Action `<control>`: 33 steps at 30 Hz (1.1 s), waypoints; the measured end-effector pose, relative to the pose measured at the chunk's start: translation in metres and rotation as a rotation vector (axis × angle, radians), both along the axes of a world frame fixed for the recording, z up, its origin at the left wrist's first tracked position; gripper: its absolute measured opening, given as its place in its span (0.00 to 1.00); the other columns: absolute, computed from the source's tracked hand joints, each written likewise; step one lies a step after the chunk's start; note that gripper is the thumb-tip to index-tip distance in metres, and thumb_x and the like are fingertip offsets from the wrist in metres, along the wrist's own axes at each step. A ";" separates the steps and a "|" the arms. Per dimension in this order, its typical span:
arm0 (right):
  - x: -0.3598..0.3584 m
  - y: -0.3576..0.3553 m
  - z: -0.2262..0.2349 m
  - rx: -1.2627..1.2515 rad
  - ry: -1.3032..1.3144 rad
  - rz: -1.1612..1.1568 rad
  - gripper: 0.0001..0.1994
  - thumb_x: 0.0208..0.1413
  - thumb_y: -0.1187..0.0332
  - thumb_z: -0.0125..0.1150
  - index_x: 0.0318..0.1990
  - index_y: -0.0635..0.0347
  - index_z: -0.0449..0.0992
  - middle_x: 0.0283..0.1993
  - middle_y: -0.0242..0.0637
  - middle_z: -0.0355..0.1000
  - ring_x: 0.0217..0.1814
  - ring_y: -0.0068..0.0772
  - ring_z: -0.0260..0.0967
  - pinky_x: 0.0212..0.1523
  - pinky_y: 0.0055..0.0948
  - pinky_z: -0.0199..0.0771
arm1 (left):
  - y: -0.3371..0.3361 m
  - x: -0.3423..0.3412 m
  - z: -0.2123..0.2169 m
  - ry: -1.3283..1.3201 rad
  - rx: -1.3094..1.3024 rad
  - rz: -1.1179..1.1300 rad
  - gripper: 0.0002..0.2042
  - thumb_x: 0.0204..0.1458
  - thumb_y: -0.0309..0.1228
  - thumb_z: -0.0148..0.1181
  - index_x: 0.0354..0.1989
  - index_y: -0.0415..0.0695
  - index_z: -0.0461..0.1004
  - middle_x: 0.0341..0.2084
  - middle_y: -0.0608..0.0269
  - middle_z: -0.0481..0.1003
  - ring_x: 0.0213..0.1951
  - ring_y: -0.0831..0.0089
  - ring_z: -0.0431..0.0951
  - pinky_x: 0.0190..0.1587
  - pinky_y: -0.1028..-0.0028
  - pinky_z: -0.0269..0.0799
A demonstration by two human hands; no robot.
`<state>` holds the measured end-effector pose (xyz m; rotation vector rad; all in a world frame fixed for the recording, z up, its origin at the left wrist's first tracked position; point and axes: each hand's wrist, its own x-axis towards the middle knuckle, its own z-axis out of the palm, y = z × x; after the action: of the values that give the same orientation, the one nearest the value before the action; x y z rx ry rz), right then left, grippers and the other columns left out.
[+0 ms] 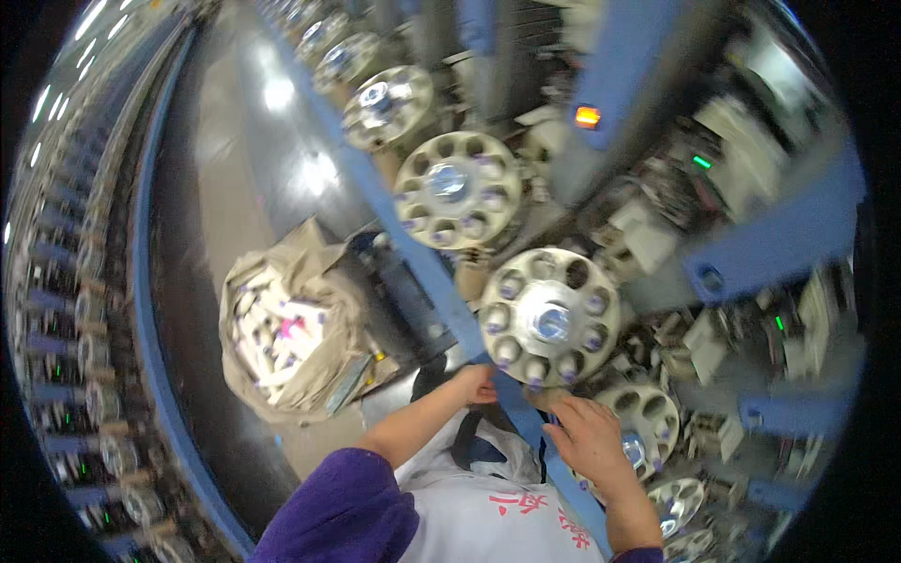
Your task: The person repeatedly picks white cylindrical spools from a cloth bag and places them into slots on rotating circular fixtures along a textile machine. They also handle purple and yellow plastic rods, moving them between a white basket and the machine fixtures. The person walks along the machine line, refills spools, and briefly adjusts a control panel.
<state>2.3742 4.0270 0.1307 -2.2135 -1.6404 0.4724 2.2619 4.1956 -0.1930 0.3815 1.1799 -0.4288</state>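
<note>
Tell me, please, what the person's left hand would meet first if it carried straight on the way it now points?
Most likely the round metal magazine wheel: the left hand points up at its lower rim, beside the blue rail. Depth is unclear, so it may already touch the wheel.

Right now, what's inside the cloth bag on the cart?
The open cloth bag holds a heap of pale tube-shaped bobbins, some with purple ends, one pink spot among them. Only the top layer shows; the bag walls hide whatever is beneath.

Purple sleeves — pushed up — over a white apron with red markings.
</note>
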 end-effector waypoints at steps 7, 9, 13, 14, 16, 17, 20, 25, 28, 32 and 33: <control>-0.019 0.071 -0.062 -0.177 0.394 -0.327 0.08 0.51 0.72 0.60 0.39 0.62 0.78 0.38 0.43 0.74 0.40 0.39 0.72 0.40 0.34 0.70 | 0.169 -0.179 0.051 0.457 1.300 0.233 0.16 0.51 0.40 0.58 0.38 0.38 0.76 0.32 0.43 0.76 0.39 0.51 0.76 0.45 0.59 0.70; -0.038 0.092 -0.078 -0.065 0.528 -0.110 0.07 0.52 0.71 0.60 0.38 0.63 0.78 0.36 0.42 0.75 0.38 0.37 0.73 0.38 0.31 0.71 | 0.222 -0.243 0.052 0.922 1.725 0.076 0.17 0.50 0.39 0.60 0.41 0.38 0.75 0.34 0.43 0.77 0.39 0.54 0.77 0.41 0.62 0.72; -0.087 0.160 -0.110 -0.397 0.855 0.156 0.09 0.55 0.69 0.58 0.39 0.63 0.77 0.38 0.44 0.74 0.39 0.45 0.73 0.40 0.33 0.72 | 0.234 -0.255 0.031 0.512 1.247 -0.357 0.26 0.47 0.46 0.62 0.48 0.37 0.72 0.44 0.37 0.73 0.51 0.49 0.71 0.54 0.60 0.67; -0.098 0.178 -0.115 -0.411 0.828 0.189 0.09 0.55 0.68 0.58 0.39 0.63 0.77 0.37 0.45 0.74 0.39 0.45 0.73 0.40 0.33 0.72 | 0.228 -0.251 0.027 0.484 1.184 -0.414 0.25 0.47 0.46 0.62 0.48 0.38 0.72 0.44 0.39 0.74 0.50 0.51 0.72 0.54 0.60 0.67; -0.113 0.212 -0.123 -0.371 0.816 0.217 0.09 0.55 0.68 0.59 0.39 0.63 0.78 0.36 0.45 0.74 0.38 0.43 0.74 0.39 0.32 0.72 | 0.218 -0.255 0.028 0.493 1.217 -0.136 0.23 0.50 0.45 0.61 0.48 0.39 0.72 0.44 0.45 0.75 0.48 0.53 0.74 0.53 0.60 0.67; -0.116 0.229 -0.126 -0.362 0.758 0.242 0.09 0.55 0.68 0.58 0.40 0.63 0.78 0.35 0.44 0.75 0.36 0.40 0.74 0.38 0.29 0.72 | 0.219 -0.269 0.032 0.420 1.320 0.024 0.22 0.52 0.43 0.59 0.49 0.40 0.72 0.42 0.50 0.77 0.45 0.55 0.75 0.51 0.62 0.68; -0.122 0.266 -0.125 -0.350 0.832 0.163 0.07 0.56 0.71 0.57 0.38 0.65 0.77 0.34 0.39 0.74 0.34 0.27 0.72 0.38 0.24 0.70 | 0.267 -0.378 0.053 0.534 1.190 0.657 0.15 0.57 0.41 0.52 0.38 0.41 0.72 0.31 0.58 0.77 0.32 0.70 0.75 0.32 0.68 0.71; -0.197 0.345 -0.142 -0.079 0.708 0.518 0.09 0.54 0.69 0.58 0.39 0.65 0.76 0.41 0.46 0.74 0.43 0.44 0.71 0.46 0.35 0.71 | 0.299 -0.511 0.043 1.026 1.164 0.278 0.18 0.50 0.39 0.58 0.43 0.37 0.73 0.29 0.53 0.77 0.34 0.59 0.77 0.37 0.62 0.72; -0.282 0.422 -0.185 0.024 0.533 0.677 0.12 0.53 0.68 0.56 0.43 0.64 0.75 0.47 0.52 0.70 0.51 0.54 0.67 0.52 0.43 0.69 | 0.315 -0.511 0.011 0.935 1.059 -0.327 0.26 0.45 0.43 0.62 0.50 0.40 0.72 0.47 0.49 0.75 0.49 0.56 0.75 0.50 0.61 0.70; -0.348 0.506 -0.252 -0.189 0.005 0.575 0.18 0.51 0.63 0.57 0.49 0.62 0.71 0.47 0.48 0.69 0.51 0.48 0.68 0.51 0.43 0.70 | 0.361 -0.506 0.006 0.755 0.830 -0.407 0.30 0.35 0.47 0.70 0.47 0.41 0.76 0.45 0.51 0.77 0.49 0.58 0.76 0.52 0.68 0.70; -0.353 0.518 -0.265 -0.398 -0.088 0.530 0.20 0.51 0.61 0.56 0.50 0.62 0.71 0.49 0.48 0.69 0.52 0.49 0.68 0.51 0.43 0.70 | 0.371 -0.513 0.017 0.717 0.764 -0.373 0.30 0.34 0.46 0.72 0.48 0.42 0.77 0.44 0.54 0.78 0.48 0.59 0.76 0.51 0.69 0.70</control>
<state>2.0216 4.5454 -0.1338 -2.0465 -2.3620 0.9174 1.7491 4.5662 -0.1758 1.1892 1.9766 -0.4358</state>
